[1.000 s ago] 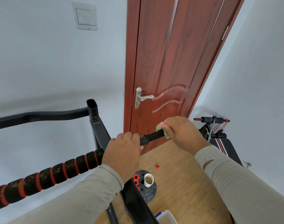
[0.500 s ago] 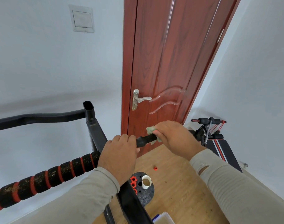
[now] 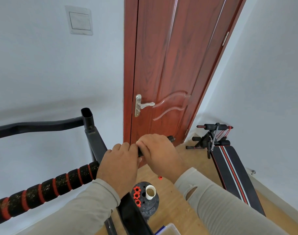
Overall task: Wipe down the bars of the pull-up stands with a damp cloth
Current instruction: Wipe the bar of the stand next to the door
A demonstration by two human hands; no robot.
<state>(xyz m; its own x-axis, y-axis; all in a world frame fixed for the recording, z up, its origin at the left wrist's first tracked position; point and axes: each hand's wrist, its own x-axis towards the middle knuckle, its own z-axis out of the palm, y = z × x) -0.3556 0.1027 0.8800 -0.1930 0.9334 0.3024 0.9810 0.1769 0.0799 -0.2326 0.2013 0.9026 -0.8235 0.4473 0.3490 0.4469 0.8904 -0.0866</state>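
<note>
The left hand point(image 3: 118, 164) grips the pull-up stand's bar point(image 3: 48, 187) to steady it, while the right hand point(image 3: 159, 154), just right, curls round the short black grip point(image 3: 170, 138), the cloth hidden.

— What carries everything here?
— A wooden floor point(image 3: 175, 209). A black weight plate point(image 3: 149, 207) lies near its lower middle, with a white cup point(image 3: 150, 192) and red collars point(image 3: 136, 195) on top.
— Anything else?
— A small red piece point(image 3: 160, 177) just beyond the plate, and a sit-up bench point(image 3: 229, 167) along the right wall.
</note>
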